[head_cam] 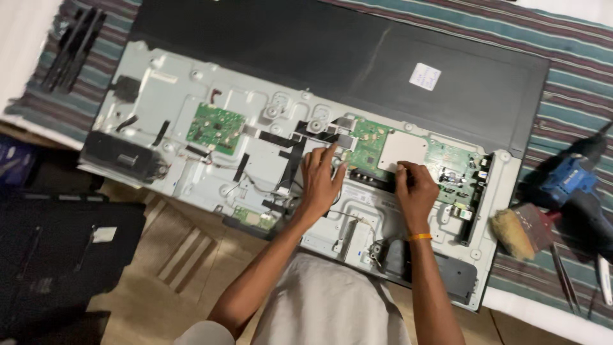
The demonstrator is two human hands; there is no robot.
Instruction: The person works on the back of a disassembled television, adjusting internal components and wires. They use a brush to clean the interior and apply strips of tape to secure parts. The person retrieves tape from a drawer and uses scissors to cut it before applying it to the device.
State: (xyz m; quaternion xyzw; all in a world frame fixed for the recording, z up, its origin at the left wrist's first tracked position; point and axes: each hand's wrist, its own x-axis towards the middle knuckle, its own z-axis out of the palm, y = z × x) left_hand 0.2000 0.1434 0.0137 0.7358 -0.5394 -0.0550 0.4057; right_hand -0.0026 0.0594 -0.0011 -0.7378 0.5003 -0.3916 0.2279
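Striped cloth (575, 70) covers the table under an opened TV (191, 121); left hand (321, 179) presses spread fingers on a black ribbon cable (319, 136); right hand (414, 188), fingers curled, touches the main board (447, 166); drill (571, 179) and brush (514, 231) lie at the right

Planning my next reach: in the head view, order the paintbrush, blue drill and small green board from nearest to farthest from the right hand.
From the right hand:
1. Paintbrush, just right, on the striped cloth.
2. Blue drill, farther right, beyond the brush.
3. Small green board, far left, past the left hand.
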